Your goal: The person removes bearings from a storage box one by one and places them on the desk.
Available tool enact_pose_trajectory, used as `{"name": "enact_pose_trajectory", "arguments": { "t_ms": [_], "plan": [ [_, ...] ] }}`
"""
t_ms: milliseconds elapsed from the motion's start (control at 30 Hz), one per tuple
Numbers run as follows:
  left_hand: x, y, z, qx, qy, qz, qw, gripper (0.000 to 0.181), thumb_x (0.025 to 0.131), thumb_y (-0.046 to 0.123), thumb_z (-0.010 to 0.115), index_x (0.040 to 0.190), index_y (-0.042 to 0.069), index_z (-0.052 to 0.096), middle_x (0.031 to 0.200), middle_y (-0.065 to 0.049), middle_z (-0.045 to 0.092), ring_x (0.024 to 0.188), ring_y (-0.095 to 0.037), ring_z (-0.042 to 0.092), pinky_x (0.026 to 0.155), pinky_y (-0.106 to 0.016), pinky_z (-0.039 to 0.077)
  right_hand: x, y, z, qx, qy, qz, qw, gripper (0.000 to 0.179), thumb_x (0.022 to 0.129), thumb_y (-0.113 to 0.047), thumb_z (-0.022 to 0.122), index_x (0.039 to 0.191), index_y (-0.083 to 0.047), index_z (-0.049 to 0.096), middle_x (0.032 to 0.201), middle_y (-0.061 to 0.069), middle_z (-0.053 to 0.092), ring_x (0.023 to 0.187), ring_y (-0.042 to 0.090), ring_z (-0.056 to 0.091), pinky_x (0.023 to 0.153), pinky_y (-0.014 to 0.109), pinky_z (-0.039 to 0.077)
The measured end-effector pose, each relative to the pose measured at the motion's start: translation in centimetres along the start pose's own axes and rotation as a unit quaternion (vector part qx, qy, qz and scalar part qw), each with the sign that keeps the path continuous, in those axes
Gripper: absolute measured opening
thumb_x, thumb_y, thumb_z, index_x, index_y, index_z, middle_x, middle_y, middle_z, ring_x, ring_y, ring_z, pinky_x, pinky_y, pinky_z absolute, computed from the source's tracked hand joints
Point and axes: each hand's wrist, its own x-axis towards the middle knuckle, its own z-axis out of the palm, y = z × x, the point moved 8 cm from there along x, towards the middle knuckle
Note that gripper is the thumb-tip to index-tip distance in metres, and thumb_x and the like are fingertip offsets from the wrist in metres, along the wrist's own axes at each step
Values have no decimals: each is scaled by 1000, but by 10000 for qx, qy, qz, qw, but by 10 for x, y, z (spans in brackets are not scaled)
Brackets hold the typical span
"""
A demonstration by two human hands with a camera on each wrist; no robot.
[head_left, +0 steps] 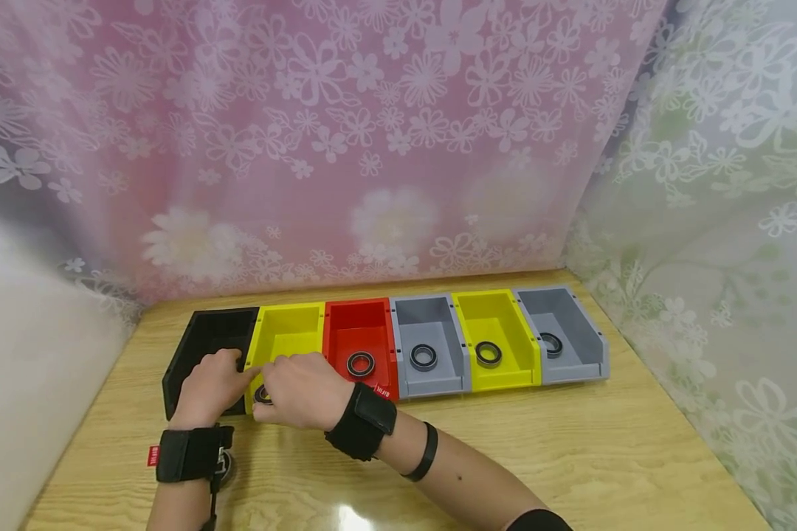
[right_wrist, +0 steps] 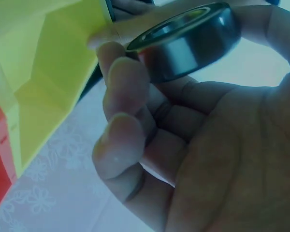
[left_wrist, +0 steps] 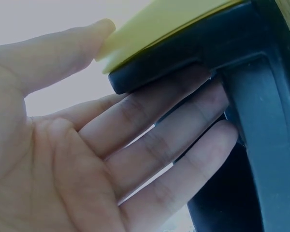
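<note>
My right hand [head_left: 305, 391] pinches a ball bearing [right_wrist: 188, 53] between thumb and fingers at the front of the left yellow bin [head_left: 288, 324]. In the right wrist view the bearing shows its dark outer ring, tilted, with that bin beside the fingertips. My left hand [head_left: 207, 387] holds the front of the black bin [head_left: 222, 321] where it meets the yellow one. The left wrist view has the thumb against the yellow wall and the other fingers inside the black bin [left_wrist: 246, 87]. Both thumbs come close together in the head view.
To the right, the red bin [head_left: 359, 313], a grey bin [head_left: 425, 310], another yellow bin [head_left: 481, 306] and a second grey bin [head_left: 551, 302] continue the row. Each has one bearing [head_left: 361, 363] in it. The wooden table [head_left: 505, 450] meets flowered curtains [head_left: 372, 147] behind and at right.
</note>
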Motion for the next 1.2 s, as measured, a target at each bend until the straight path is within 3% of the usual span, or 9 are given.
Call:
{"name": "enact_pose_trajectory", "arguments": {
  "t_ms": [133,400,733,867,1000,1200],
  "plan": [
    [-1,0,-1,-34,-26,-42,10000,49,99,25,68,121,-17,59,66,-7,44,57,-23,50,51,-33,39,-4,-4,9,-248,-106,-104,9996,37,100,-48,61,75,-21,57,68,-7,43,58,6,44,47,21,30],
    [-1,2,-1,-54,-60,-106,9999,58,99,25,68,132,-20,53,71,-11,53,60,-24,54,53,-33,42,-10,-12,37,-637,-329,-177,9973,35,97,-55,63,93,-20,67,71,-9,50,57,6,46,51,21,36],
    [-2,1,-2,1,-88,-164,9998,59,99,25,68,133,-20,53,78,-15,60,64,-26,57,55,-35,44,-15,-15,68,-860,-436,-212,9951,30,92,-50,71,94,-20,68,75,-9,55,61,5,51,52,21,42],
    [-2,1,-2,47,-98,-162,9998,60,99,26,68,134,-21,52,89,-22,66,68,-27,59,57,-36,46,-18,-18,75,-1076,-298,-324,9932,27,92,-48,71,89,-22,66,71,-9,52,58,4,49,48,21,40],
    [-1,0,-1,51,-101,-183,9998,60,99,26,68,134,-20,52,90,-22,66,69,-27,59,58,-36,47,-18,-20,80,-1223,-197,-396,9915,28,91,-49,71,85,-23,63,68,-10,49,56,4,46,46,21,36],
    [0,0,-2,63,-74,-174,9998,60,99,26,68,133,-20,52,96,-26,67,70,-28,60,59,-38,48,-14,-19,87,-1348,-307,-363,9897,30,91,-52,70,86,-23,62,69,-10,49,58,4,46,48,22,36]
  ]
}}
